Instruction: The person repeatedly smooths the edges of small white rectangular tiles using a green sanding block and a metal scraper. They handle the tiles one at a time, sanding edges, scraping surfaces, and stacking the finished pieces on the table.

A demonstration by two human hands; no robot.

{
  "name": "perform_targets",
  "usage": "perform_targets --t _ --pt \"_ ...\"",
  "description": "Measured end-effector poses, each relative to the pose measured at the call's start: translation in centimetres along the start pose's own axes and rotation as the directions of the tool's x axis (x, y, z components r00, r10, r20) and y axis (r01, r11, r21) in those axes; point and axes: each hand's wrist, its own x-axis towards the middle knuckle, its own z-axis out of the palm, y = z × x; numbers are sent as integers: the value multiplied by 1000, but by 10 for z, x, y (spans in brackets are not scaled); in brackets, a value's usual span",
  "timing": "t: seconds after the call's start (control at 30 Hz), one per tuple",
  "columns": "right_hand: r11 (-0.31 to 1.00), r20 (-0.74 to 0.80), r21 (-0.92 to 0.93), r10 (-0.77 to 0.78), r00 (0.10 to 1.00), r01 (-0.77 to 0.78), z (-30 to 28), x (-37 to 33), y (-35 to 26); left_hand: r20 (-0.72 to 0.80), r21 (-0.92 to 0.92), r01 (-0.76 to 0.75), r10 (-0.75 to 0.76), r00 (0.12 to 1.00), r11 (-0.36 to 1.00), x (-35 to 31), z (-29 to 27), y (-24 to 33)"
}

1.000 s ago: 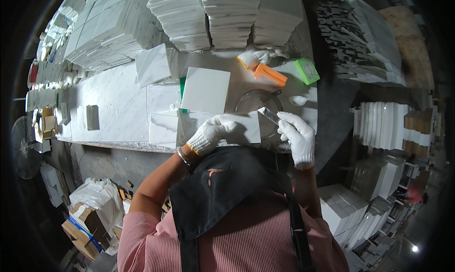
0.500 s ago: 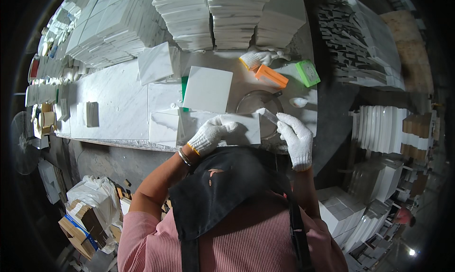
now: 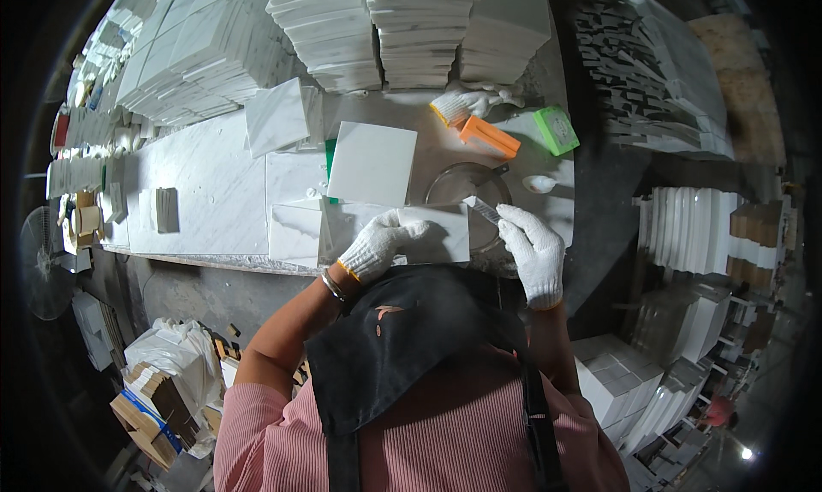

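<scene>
My left hand, in a white knit glove, grips a pale grey-white marble tile by its left end, above the near edge of the table. In my right hand, gloved alike, a narrow flat blade is pinched between thumb and fingers. White stuff covers the blade's tip, which hovers just past the tile's upper right corner. A round grey dish lies behind the blade, partly covered by it and the tile. Farther back, a square white tile rests partly over something green.
An orange block, a green box, a spare glove and a small white-smeared piece lie at the table's right. Tall tile stacks line the back. A veined tile sits left of my left hand.
The blade's tip has shifted slightly down and left, and more of the blade now shows. Both hands keep their hold and have barely moved.
</scene>
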Motion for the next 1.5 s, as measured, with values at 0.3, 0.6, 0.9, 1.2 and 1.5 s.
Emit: perform_targets --t 0.3,0.6,0.9,1.2,1.5 --pt "987 -25 -121 -109 994 105 1 9 21 -70 141 2 8 998 990 -4 5 8" --pt "987 67 -160 33 997 -22 15 24 53 -107 227 15 10 994 974 -1 0 4" --pt "917 136 243 290 947 -316 0 16 8 -86 155 4 9 996 988 0 -3 -3" --pt "941 91 230 235 968 -250 -6 3 -9 -24 32 -2 3 1000 999 1 -4 -4" --pt "994 -17 -86 -65 998 63 -1 4 0 -9 5 9 -8 1000 1000 5 -8 -10"
